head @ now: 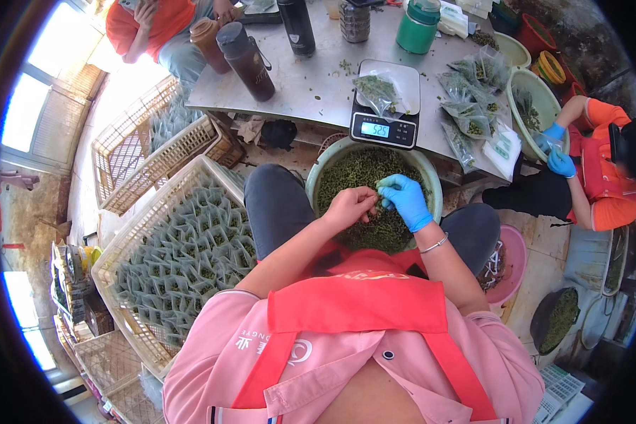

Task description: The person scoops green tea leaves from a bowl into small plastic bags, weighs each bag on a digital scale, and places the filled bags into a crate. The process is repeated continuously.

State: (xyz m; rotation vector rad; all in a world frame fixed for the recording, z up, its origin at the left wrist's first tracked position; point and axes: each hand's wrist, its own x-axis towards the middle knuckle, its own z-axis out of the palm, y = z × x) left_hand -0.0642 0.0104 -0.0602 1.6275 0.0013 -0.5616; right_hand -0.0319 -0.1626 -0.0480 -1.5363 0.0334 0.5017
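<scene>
A pale green basin (435,183) full of small green peppercorn-like berries (387,233) sits between the knees. Over it, my bare left hand (351,205) has its fingertips pinched together, close to my right hand (404,200) in a blue glove. A bit of green shows between the two hands; which fingers hold it is hard to tell. Just beyond the basin, a digital scale (411,79) on the metal table bears an open clear plastic bag (376,91) of green berries. Several filled bags (469,117) lie right of the scale, beside a stack of flat printed bags (502,151).
A plastic crate (106,286) packed with filled bags stands at the left. Bottles (246,63) and a green jar (417,26) stand on the metal table (302,79). A gloved co-worker (609,159) works at a basin on the right; another person (153,26) sits upper left.
</scene>
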